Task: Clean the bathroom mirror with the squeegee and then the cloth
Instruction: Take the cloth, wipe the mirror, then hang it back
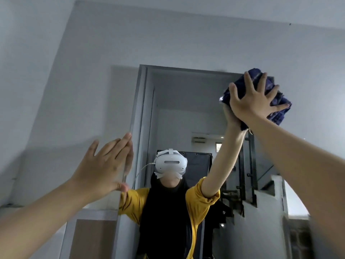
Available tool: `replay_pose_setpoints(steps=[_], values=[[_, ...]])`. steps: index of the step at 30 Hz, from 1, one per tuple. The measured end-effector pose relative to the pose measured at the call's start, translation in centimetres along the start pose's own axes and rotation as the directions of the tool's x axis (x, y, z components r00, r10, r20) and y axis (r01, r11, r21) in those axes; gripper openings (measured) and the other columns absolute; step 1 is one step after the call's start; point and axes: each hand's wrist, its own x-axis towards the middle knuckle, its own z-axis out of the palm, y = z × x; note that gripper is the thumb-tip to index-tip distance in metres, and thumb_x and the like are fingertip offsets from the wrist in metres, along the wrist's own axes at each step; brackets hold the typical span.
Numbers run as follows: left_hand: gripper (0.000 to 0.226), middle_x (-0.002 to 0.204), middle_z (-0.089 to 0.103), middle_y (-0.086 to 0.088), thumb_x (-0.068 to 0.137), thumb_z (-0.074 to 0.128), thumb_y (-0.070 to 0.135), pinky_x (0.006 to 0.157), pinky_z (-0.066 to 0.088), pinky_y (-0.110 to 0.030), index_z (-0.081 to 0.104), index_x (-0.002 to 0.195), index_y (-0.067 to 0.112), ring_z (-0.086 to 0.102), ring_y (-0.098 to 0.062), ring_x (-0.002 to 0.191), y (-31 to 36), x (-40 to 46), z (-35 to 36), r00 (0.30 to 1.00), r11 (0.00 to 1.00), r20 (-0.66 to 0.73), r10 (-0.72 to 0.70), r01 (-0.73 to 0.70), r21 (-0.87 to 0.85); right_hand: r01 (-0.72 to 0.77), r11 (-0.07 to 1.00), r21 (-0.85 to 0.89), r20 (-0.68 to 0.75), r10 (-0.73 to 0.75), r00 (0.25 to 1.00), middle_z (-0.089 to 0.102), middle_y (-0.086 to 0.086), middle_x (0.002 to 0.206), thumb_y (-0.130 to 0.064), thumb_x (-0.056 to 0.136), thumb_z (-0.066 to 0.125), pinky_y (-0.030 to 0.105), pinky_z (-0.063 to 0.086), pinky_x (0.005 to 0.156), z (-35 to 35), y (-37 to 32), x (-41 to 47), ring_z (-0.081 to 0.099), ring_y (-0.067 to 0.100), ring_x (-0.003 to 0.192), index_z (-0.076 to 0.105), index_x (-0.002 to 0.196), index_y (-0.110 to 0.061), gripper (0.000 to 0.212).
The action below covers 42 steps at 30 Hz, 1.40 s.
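Observation:
The mirror point(186, 101) fills the middle and right of the view and reflects a person in a yellow top with a white headset. My right hand point(255, 101) is raised to the mirror's upper right, fingers spread, pressing a bunched dark blue checked cloth point(278, 111) flat against the glass. My left hand point(104, 165) lies flat against the mirror's left edge at head height and holds nothing; its reflection meets the fingertips. No squeegee is in view.
A pale grey wall point(65, 90) runs to the left of the mirror, with tiles low on the left point(89, 238). The glass reflects a doorway and a staircase with a dark railing point(250, 174) behind me.

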Motion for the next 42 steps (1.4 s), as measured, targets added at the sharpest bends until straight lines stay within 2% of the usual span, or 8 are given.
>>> replay_pose_setpoints(steps=[4, 7, 14, 19, 26, 33, 37, 42], values=[[0.123, 0.143, 0.042, -0.018, 0.033, 0.073, 0.072, 0.080, 0.045, -0.064, 0.050, 0.126, -0.005, 0.055, -0.037, 0.117, 0.1, -0.1, -0.2, 1.000, 1.000, 0.024, 0.002, -0.002, 0.013, -0.231, 0.970, 0.076, 0.053, 0.228, 0.972, -0.010, -0.001, 0.162, -0.069, 0.088, 0.018, 0.080, -0.010, 0.096, 0.7, -2.3, -2.9, -0.015, 0.042, 0.145, 0.007, 0.148, -0.046, 0.065], [0.125, 0.144, 0.041, -0.018, 0.032, 0.075, 0.071, 0.082, 0.045, -0.064, 0.049, 0.128, -0.005, 0.053, -0.036, 0.117, 0.2, -0.2, -0.3, 1.000, 1.000, 0.029, -0.005, 0.005, 0.007, -0.224, 0.970, 0.092, 0.073, 0.218, 0.973, -0.013, 0.003, 0.162, -0.060, 0.091, 0.020, 0.081, -0.009, 0.096, 1.5, -5.4, -5.5, -0.016, 0.045, 0.143, 0.005, 0.149, -0.043, 0.062], [0.129, 0.148, 0.035, -0.014, 0.037, 0.070, 0.074, 0.087, 0.041, -0.065, 0.038, 0.138, 0.002, 0.047, -0.034, 0.122, 1.3, -2.4, -0.2, 0.998, 0.999, 0.048, 0.044, -0.043, -0.022, 0.198, 0.974, 0.111, 0.146, -0.213, 0.966, -0.015, 0.003, 0.161, -0.060, 0.091, 0.025, 0.080, -0.013, 0.094, 3.3, -14.2, -11.8, -0.019, 0.045, 0.142, 0.006, 0.149, -0.041, 0.064], [0.136, 0.152, 0.029, -0.012, 0.030, 0.070, 0.076, 0.090, 0.041, -0.064, 0.036, 0.139, 0.003, 0.037, -0.028, 0.125, 2.7, -4.7, 0.7, 0.994, 0.997, 0.091, 0.062, -0.058, -0.053, 0.602, 0.795, 0.072, 0.190, -0.604, 0.774, -0.007, 0.001, 0.162, -0.060, 0.091, 0.027, 0.078, -0.013, 0.097, 4.4, -16.7, -15.8, -0.014, 0.042, 0.145, 0.013, 0.148, -0.043, 0.061], [0.140, 0.154, 0.024, -0.012, 0.029, 0.074, 0.074, 0.091, 0.041, -0.062, 0.030, 0.142, 0.004, 0.037, -0.030, 0.126, 2.8, -5.0, 1.5, 0.995, 0.997, 0.088, 0.050, -0.045, -0.056, 0.856, 0.515, -0.056, 0.193, -0.835, 0.515, 0.003, -0.006, 0.163, -0.067, 0.088, 0.027, 0.078, -0.005, 0.102, 3.8, -10.0, -14.3, -0.002, 0.036, 0.148, 0.015, 0.146, -0.050, 0.061], [0.142, 0.154, 0.022, -0.008, 0.027, 0.075, 0.074, 0.086, 0.044, -0.061, 0.029, 0.142, 0.004, 0.040, -0.029, 0.124, 3.2, -5.0, 1.4, 0.997, 0.995, 0.075, 0.032, -0.025, -0.101, 0.655, 0.742, -0.139, 0.155, -0.637, 0.755, 0.003, -0.009, 0.162, -0.071, 0.086, 0.027, 0.080, 0.002, 0.101, 1.2, -1.6, -10.4, 0.002, 0.035, 0.148, 0.012, 0.144, -0.054, 0.063], [0.143, 0.155, 0.021, -0.008, 0.027, 0.072, 0.076, 0.091, 0.040, -0.061, 0.028, 0.143, 0.006, 0.036, -0.028, 0.130, 3.3, -4.9, 1.7, 0.993, 0.995, 0.121, 0.000, 0.012, -0.103, 0.329, 0.937, -0.118, 0.098, -0.319, 0.943, -0.001, -0.012, 0.162, -0.075, 0.085, 0.027, 0.079, -0.003, 0.100, 0.1, 3.8, -8.4, -0.003, 0.035, 0.148, 0.009, 0.142, -0.057, 0.063], [0.131, 0.155, 0.022, -0.012, 0.040, 0.077, 0.068, 0.095, 0.038, -0.060, 0.026, 0.144, 0.005, 0.036, -0.029, 0.132, 3.7, -5.9, 1.7, 0.996, 0.993, 0.086, 0.030, -0.019, -0.120, -0.088, 0.995, -0.044, 0.080, 0.091, 0.993, -0.002, -0.008, 0.162, -0.072, 0.084, 0.023, 0.080, 0.000, 0.101, -0.1, 6.2, -10.4, -0.004, 0.036, 0.147, 0.010, 0.144, -0.053, 0.064]])
